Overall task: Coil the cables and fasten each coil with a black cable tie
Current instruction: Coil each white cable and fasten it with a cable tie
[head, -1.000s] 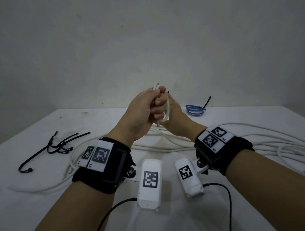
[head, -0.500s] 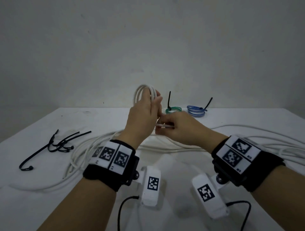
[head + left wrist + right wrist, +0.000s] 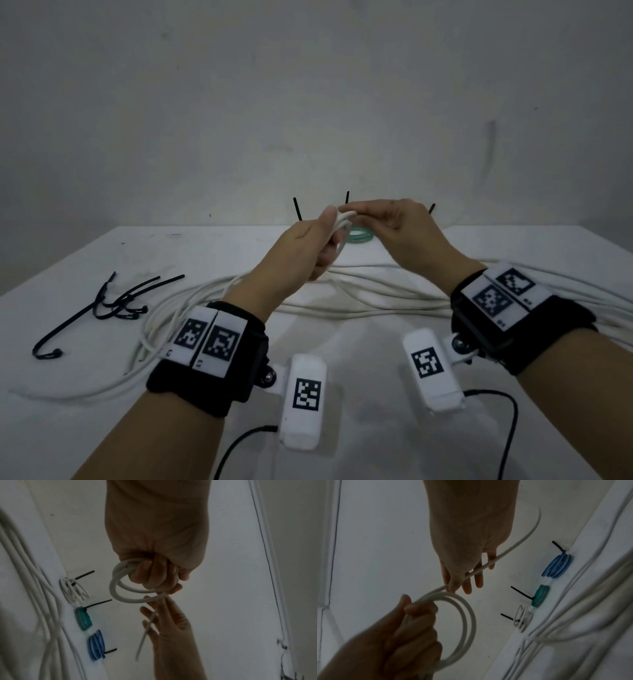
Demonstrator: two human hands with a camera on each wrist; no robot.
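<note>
Both hands are up off the table (image 3: 359, 346), so the near middle is open to pass. Loose white cable (image 3: 376, 294) sprawls across the centre and right. A heap of black ties (image 3: 113, 301) blocks the left. Three tied coils (image 3: 82, 619) line the far edge.

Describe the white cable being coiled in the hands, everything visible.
The white cable is thin, round and smooth, plastic-looking. About two loops are formed, held in the air above the table. The left hand has its fingers curled round the loops on one side. The right hand pinches the free run between thumb and forefinger just where it leaves the loops; from there the cable passes under the palm and curves away. No cable tie is on it yet.
</note>
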